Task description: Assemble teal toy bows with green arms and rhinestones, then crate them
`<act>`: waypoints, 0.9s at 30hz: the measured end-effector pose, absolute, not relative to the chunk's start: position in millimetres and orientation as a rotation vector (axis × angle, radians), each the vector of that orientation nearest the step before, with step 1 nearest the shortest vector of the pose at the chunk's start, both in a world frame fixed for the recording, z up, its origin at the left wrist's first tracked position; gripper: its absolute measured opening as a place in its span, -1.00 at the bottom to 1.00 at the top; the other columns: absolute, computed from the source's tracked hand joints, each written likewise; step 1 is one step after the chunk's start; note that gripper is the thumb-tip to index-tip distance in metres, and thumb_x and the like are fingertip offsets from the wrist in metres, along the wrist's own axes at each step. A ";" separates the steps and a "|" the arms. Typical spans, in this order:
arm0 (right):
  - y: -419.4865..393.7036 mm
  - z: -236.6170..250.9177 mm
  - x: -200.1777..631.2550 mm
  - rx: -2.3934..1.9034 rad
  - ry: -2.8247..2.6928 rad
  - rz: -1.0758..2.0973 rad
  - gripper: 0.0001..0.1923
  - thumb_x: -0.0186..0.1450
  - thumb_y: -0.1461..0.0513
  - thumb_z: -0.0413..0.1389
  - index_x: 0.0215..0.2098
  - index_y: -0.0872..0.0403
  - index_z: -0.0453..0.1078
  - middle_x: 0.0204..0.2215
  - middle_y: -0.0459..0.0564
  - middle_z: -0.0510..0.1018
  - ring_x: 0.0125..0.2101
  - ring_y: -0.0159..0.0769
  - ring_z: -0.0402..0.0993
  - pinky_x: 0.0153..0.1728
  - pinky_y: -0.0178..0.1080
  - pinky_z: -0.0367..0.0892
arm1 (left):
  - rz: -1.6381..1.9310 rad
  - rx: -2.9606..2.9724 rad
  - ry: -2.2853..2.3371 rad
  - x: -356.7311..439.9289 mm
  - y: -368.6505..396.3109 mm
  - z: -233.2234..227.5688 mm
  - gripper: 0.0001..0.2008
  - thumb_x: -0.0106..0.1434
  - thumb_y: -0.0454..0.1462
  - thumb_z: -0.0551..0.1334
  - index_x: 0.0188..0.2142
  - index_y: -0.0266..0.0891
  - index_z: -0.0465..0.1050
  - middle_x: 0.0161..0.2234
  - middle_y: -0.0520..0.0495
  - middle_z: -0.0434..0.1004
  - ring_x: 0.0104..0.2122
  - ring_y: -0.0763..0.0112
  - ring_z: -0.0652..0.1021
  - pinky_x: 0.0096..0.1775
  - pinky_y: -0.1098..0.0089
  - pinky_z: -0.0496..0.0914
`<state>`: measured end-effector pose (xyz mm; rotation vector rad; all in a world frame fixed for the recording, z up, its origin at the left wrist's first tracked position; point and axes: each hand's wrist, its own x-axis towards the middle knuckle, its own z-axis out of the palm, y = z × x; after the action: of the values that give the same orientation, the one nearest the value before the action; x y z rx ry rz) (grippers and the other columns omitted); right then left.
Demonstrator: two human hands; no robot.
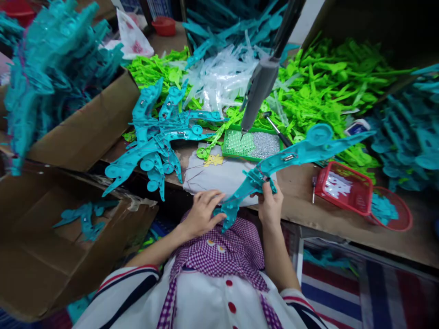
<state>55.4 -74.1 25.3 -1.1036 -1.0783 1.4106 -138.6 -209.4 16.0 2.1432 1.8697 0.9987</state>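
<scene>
My right hand (270, 205) grips a long turquoise plastic part (302, 153) near its middle, thumb on its edge. The part looks like a moulded toy half, with a round disc and a small metal piece set in it. It is tilted, its far end up to the right. My left hand (205, 212) is at the part's lower end, which sits between thumb and fingers; the fingertips are partly hidden. A grey electric screwdriver (259, 89) hangs above a green tray (252, 157) holding small silver screws and a perforated plate. A white cloth (200, 176) lies under the part.
Turquoise parts (154, 132) are stacked to the left. Bright green parts (329, 87) and clear plastic pieces (222, 73) are heaped behind. A black-handled hammer (278, 130) leans by the tray. A red basket (366, 198) stands right; cardboard boxes (85, 123) stand left.
</scene>
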 end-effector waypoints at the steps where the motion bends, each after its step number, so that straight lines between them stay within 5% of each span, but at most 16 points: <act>1: -75.6 24.9 52.8 -1.105 -1.030 1.399 -0.56 0.18 -0.15 0.23 -0.33 0.02 0.34 -0.53 -0.18 0.48 -0.59 -0.40 0.41 -0.51 -0.30 0.42 | 0.914 2.098 1.805 -130.1 -205.1 16.9 -0.55 0.45 -0.08 0.08 0.24 -0.18 0.33 0.06 -0.23 0.51 0.04 0.17 0.49 0.14 0.11 0.27; 10: -99.8 12.7 70.6 -1.218 -0.763 1.310 -0.60 0.22 -0.09 0.22 -0.17 0.01 0.38 -0.40 -0.12 0.59 -0.52 -0.39 0.52 -0.35 -0.23 0.55 | 1.174 2.078 1.903 -138.5 -194.6 20.8 -0.74 0.41 -0.12 0.19 -0.18 -0.19 0.60 -0.38 -0.05 0.48 -0.38 0.42 0.54 -0.29 0.41 0.46; 20: -113.2 -16.8 3.7 -1.078 -0.355 1.777 -0.53 0.10 -0.08 0.34 -0.23 0.02 0.35 -0.40 -0.11 0.56 -0.36 -0.27 0.60 -0.16 -0.11 0.57 | 1.182 2.095 2.068 -176.1 -201.9 15.1 -0.93 0.31 -0.26 0.30 -0.27 -0.19 0.58 -0.37 -0.06 0.53 -0.36 0.37 0.55 -0.22 0.34 0.46; 27: -108.2 -18.6 10.9 -0.911 -0.332 1.912 -0.53 0.04 0.07 0.42 -0.16 0.04 0.42 -0.17 -0.05 0.61 -0.13 -0.31 0.60 0.11 -0.15 0.45 | 1.081 2.184 2.008 -196.9 -178.3 13.9 -0.92 0.30 -0.24 0.31 -0.28 -0.19 0.55 -0.38 -0.03 0.56 -0.45 0.39 0.50 -0.30 0.35 0.41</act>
<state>10.9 -108.2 -18.6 -0.9107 -0.3322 1.9121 -196.9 -178.3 13.9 2.1838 2.0076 1.0805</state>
